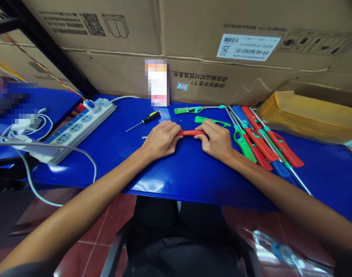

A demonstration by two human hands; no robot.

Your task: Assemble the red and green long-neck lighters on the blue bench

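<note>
Left hand [161,140] and right hand [215,141] clamped on red plastic lighter handle [191,132]. Long-nozzle lighters [261,144] lay grouped at 2 o'clock; yellow-handled screwdriver [151,116] lay at 11 o'clock.

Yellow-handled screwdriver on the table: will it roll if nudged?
Probably yes: the screwdriver has a rounded handle and lies loose on the glossy blue table, so a nudge could send it rolling. The thin metal shaft looks stiff rather than floppy. With such a slim handle, it is likely light.
</note>
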